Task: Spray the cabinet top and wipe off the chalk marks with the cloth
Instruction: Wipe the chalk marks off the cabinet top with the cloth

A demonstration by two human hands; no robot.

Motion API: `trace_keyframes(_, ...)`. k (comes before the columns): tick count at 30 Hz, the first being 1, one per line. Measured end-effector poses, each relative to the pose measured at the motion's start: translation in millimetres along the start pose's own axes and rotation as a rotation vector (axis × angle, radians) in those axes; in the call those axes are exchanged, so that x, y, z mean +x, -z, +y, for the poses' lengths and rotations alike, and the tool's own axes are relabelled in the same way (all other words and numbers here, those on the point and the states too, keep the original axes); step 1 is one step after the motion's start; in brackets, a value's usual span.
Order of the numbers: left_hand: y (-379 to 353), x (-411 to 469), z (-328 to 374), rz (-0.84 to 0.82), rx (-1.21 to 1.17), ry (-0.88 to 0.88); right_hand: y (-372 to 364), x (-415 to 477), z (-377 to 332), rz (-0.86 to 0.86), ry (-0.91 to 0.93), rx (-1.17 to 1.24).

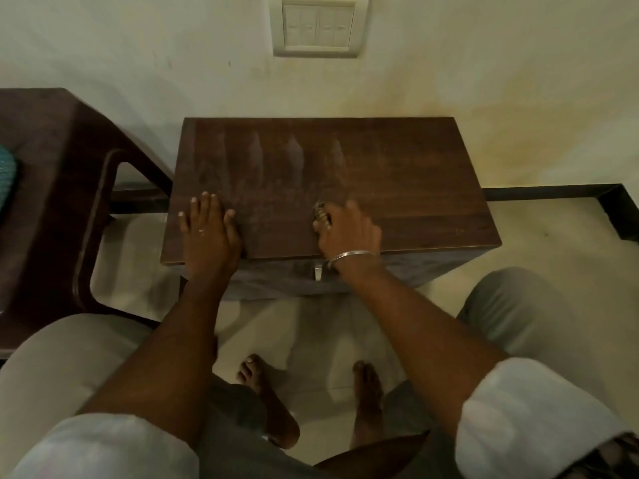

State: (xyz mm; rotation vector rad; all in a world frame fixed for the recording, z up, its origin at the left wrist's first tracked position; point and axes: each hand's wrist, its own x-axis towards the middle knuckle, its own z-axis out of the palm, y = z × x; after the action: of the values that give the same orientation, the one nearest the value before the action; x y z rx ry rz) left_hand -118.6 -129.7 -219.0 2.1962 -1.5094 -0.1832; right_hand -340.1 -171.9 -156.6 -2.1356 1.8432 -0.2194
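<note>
Dark wood: cabinet top (397,188), pale chalk marks (294,150) just beyond the grip.
Right hand (347,231): grip closed on bunched cloth (320,216).
Left hand (207,229): flat, holding nothing, bracing.
Advice: press firmly, sweep forward through the streaks.

The left hand (209,226) lies flat, fingers spread, on the dark wooden cabinet top (397,188). Beside it, the right hand (347,229) presses a small bunched cloth (320,214); faint chalk marks (294,153) streak beyond both hands.
</note>
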Motion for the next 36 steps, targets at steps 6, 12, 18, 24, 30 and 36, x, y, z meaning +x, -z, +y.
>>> trace_keyframes(6, 8.9, 22.2, -20.3, 0.016, 0.069, 0.172, 28.6, 46.3, 85.9, 0.146, -0.16, -0.029)
trace_keyframes(12, 11.3, 43.7, -30.1, -0.041, 0.086, 0.076, 14.5, 83.6, 54.5, 0.21, -0.14, 0.022)
trace_keyframes(18, 10.8, 65.2, -31.9, -0.034, 0.037, 0.07, 2.9, 140.4, 9.4, 0.192, -0.063, 0.052)
trace_keyframes(24, 9.5, 105.7, -41.7, -0.095, -0.028, -0.02, -21.0, 179.9, -56.9, 0.135, 0.064, 0.057)
trace_keyframes(30, 11.9, 120.2, -43.7, -0.075, -0.233, 0.092, -46.8, 186.7, -124.4, 0.078, 0.207, 0.062)
trace_keyframes(36, 18.3, 114.0, -46.6, 0.058, -0.537, 0.145, -74.1, 141.0, -192.6, 0.0, 0.383, 0.103)
